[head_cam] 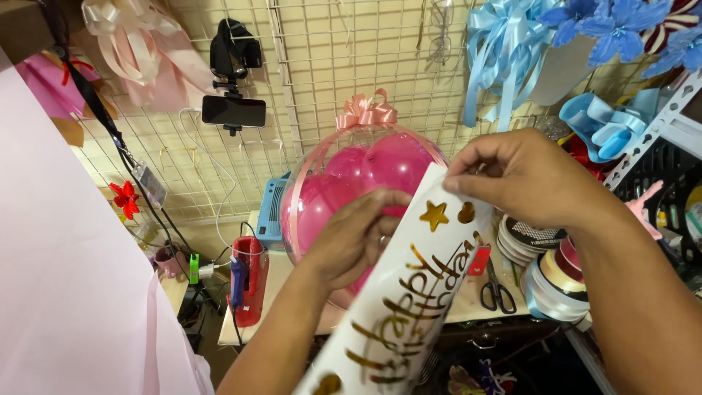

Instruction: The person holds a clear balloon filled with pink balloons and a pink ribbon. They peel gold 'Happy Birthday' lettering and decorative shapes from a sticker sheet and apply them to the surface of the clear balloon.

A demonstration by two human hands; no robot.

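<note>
A white sticker sheet (409,292) with gold lettering, a star and hearts runs diagonally from the bottom centre up to the right. My right hand (523,175) pinches its top corner between thumb and fingers. My left hand (351,238) holds the sheet's upper left edge, fingers curled over it. Just behind both hands stands a clear round balloon (365,164) filled with pink balloons, wrapped by a pink ribbon and topped with a pink bow (365,112).
Behind is a wire grid wall (329,58) with a phone on a clamp (234,111), pink and blue bows and blue fabric flowers (614,22). The table (475,303) holds scissors (497,292), ribbon spools (559,281), a red holder (248,278) and a blue box. Pink paper (66,292) fills the left.
</note>
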